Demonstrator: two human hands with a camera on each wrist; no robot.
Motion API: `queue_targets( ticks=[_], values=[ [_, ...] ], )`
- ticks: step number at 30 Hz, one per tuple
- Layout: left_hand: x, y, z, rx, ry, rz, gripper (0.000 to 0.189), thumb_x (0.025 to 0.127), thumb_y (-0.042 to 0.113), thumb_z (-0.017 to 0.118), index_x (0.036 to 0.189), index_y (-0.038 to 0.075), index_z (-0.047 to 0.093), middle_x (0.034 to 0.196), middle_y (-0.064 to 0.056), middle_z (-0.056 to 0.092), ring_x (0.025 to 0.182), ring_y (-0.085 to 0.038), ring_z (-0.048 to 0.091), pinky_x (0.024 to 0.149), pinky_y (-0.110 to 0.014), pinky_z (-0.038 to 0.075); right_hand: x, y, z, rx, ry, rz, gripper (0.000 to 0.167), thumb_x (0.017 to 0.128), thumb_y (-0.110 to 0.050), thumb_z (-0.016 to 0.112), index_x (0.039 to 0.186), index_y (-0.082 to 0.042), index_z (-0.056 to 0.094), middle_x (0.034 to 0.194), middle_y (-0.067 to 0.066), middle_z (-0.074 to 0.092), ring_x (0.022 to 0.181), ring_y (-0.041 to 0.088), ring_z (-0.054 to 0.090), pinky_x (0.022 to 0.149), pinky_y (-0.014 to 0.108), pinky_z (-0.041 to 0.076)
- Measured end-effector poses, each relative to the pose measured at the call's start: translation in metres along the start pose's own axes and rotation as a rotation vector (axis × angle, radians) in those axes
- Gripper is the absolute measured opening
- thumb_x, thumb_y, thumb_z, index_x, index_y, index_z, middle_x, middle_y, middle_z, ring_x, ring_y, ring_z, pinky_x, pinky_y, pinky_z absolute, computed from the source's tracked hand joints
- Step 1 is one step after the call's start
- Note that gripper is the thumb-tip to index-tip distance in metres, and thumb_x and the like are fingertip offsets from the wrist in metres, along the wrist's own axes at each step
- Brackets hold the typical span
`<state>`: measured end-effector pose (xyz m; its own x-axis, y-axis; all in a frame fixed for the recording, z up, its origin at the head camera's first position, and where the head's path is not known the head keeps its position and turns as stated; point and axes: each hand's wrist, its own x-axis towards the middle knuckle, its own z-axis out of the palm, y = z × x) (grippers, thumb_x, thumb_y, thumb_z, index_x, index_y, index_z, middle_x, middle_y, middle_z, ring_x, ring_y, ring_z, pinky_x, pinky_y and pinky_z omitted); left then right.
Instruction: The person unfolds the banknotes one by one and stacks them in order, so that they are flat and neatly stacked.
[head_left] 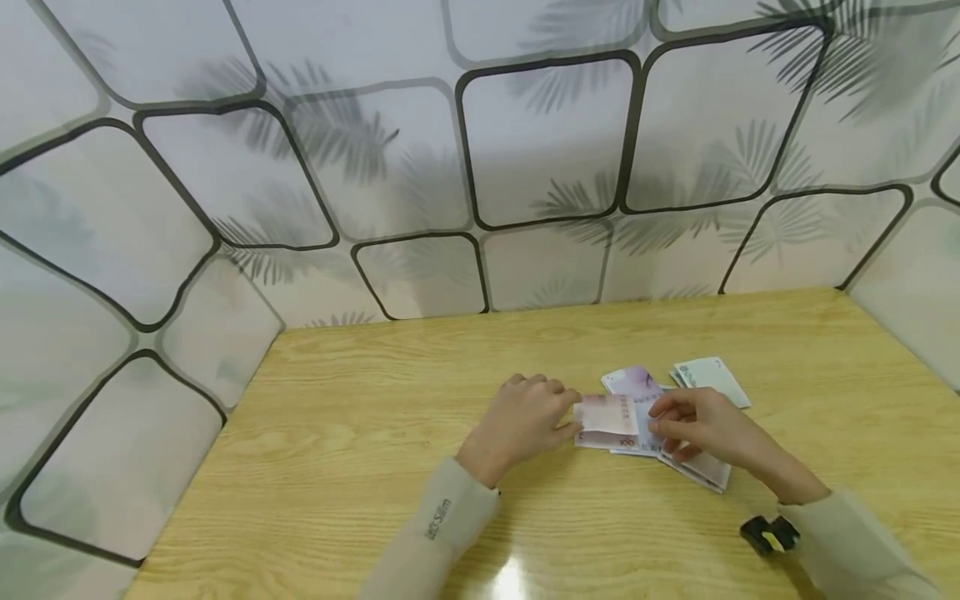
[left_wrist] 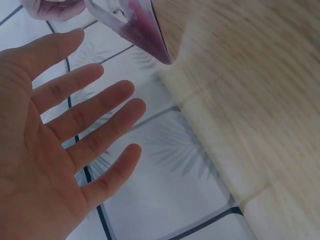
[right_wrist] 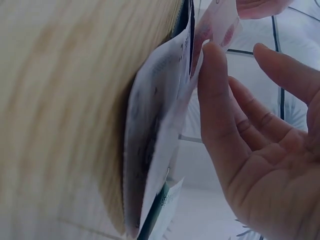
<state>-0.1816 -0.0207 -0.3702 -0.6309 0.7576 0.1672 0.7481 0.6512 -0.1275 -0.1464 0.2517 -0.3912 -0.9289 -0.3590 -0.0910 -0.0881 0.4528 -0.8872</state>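
A small spread of banknotes lies on the table. My left hand (head_left: 528, 417) is beside the left edge of a creased pinkish-red banknote (head_left: 606, 415); its fingers are spread and hold nothing in the left wrist view. My right hand (head_left: 705, 423) is over the right part of the notes with its fingers loosely bent. One of its fingertips touches the raised edge of a pale banknote (right_wrist: 172, 120), while the other digits stand apart from it. A bluish banknote (head_left: 645, 410) and a purple banknote (head_left: 632, 381) lie close by. Another reddish note (head_left: 711, 472) is partly hidden under the right hand.
Pale green banknotes (head_left: 712, 379) lie behind the right hand. The wood-grain table (head_left: 360, 467) meets a patterned wall covering (head_left: 547, 142) at the back and sides. A black device with a yellow mark (head_left: 770, 535) sits at the right cuff.
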Motion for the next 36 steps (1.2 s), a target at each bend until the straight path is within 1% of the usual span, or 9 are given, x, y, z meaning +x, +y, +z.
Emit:
queue_targets(
  ticks=[3, 8, 14, 17, 21, 27, 32, 34, 36],
  values=[
    [0.002, 0.002, 0.002, -0.007, -0.012, 0.004, 0.034, 0.096, 0.043, 0.069, 0.120, 0.018, 0.074, 0.107, 0.003, 0.074, 0.092, -0.014, 0.069, 0.085, -0.033, 0.056, 0.001, 0.001, 0.000, -0.004, -0.020, 0.010, 0.027, 0.097, -0.004, 0.065, 0.114, 0.016, 0.059, 0.086, 0.010, 0.069, 0.072, 0.023, 0.068, 0.059, 0.033, 0.061],
    [0.006, 0.004, 0.005, -0.007, -0.012, 0.023, 0.032, 0.096, 0.039, 0.070, 0.120, 0.019, 0.075, 0.106, 0.003, 0.074, 0.089, -0.013, 0.069, 0.083, -0.031, 0.057, 0.002, 0.003, -0.001, 0.008, -0.050, 0.024, 0.028, 0.098, -0.004, 0.065, 0.115, 0.016, 0.057, 0.087, 0.010, 0.069, 0.074, 0.025, 0.067, 0.059, 0.035, 0.061],
    [0.012, 0.009, 0.007, 0.005, -0.010, 0.064, 0.034, 0.094, 0.039, 0.073, 0.122, 0.020, 0.074, 0.099, 0.005, 0.074, 0.080, -0.009, 0.066, 0.075, -0.026, 0.056, 0.002, 0.002, -0.001, 0.019, -0.066, 0.031, 0.032, 0.097, -0.004, 0.065, 0.117, 0.019, 0.055, 0.088, 0.012, 0.070, 0.076, 0.027, 0.068, 0.059, 0.035, 0.061],
    [0.014, 0.011, 0.008, 0.008, -0.017, 0.074, 0.037, 0.093, 0.040, 0.075, 0.125, 0.022, 0.073, 0.100, 0.005, 0.073, 0.080, -0.009, 0.065, 0.073, -0.024, 0.055, 0.003, 0.000, 0.000, 0.028, -0.075, 0.029, 0.034, 0.096, -0.004, 0.065, 0.118, 0.020, 0.054, 0.088, 0.013, 0.070, 0.076, 0.028, 0.068, 0.059, 0.036, 0.062],
    [0.018, 0.014, 0.010, 0.021, -0.019, 0.083, 0.037, 0.092, 0.040, 0.076, 0.124, 0.023, 0.073, 0.099, 0.006, 0.073, 0.079, -0.008, 0.065, 0.069, -0.023, 0.054, 0.005, -0.002, -0.001, 0.040, -0.087, 0.034, 0.035, 0.096, -0.004, 0.064, 0.118, 0.021, 0.052, 0.089, 0.014, 0.070, 0.077, 0.028, 0.068, 0.060, 0.036, 0.062],
    [0.023, 0.017, 0.012, 0.024, -0.020, 0.097, 0.031, 0.093, 0.039, 0.075, 0.117, 0.021, 0.074, 0.093, 0.006, 0.071, 0.073, -0.005, 0.061, 0.064, -0.019, 0.052, 0.004, -0.002, -0.001, 0.048, -0.100, 0.025, 0.033, 0.097, -0.003, 0.062, 0.117, 0.021, 0.052, 0.088, 0.014, 0.070, 0.076, 0.026, 0.068, 0.060, 0.036, 0.062],
    [0.023, 0.018, 0.012, 0.015, -0.002, 0.093, 0.019, 0.095, 0.033, 0.073, 0.108, 0.019, 0.075, 0.086, 0.007, 0.068, 0.066, -0.002, 0.054, 0.058, -0.016, 0.048, 0.004, -0.001, 0.000, 0.051, -0.112, 0.018, 0.031, 0.097, -0.002, 0.062, 0.117, 0.020, 0.052, 0.087, 0.013, 0.069, 0.075, 0.023, 0.068, 0.060, 0.036, 0.062],
    [0.022, 0.018, 0.012, 0.003, 0.009, 0.089, 0.012, 0.097, 0.029, 0.072, 0.102, 0.018, 0.074, 0.083, 0.007, 0.067, 0.064, -0.003, 0.051, 0.055, -0.015, 0.045, 0.004, 0.000, 0.000, 0.053, -0.113, 0.013, 0.030, 0.097, -0.001, 0.061, 0.117, 0.020, 0.052, 0.086, 0.013, 0.069, 0.074, 0.023, 0.067, 0.060, 0.037, 0.062],
    [0.021, 0.018, 0.012, -0.007, 0.025, 0.085, 0.010, 0.098, 0.026, 0.070, 0.099, 0.017, 0.074, 0.083, 0.007, 0.067, 0.063, -0.003, 0.050, 0.054, -0.015, 0.043, 0.004, 0.000, 0.000, 0.058, -0.114, 0.007, 0.030, 0.097, -0.001, 0.061, 0.116, 0.020, 0.051, 0.086, 0.014, 0.070, 0.074, 0.024, 0.068, 0.059, 0.037, 0.062]
  ],
)
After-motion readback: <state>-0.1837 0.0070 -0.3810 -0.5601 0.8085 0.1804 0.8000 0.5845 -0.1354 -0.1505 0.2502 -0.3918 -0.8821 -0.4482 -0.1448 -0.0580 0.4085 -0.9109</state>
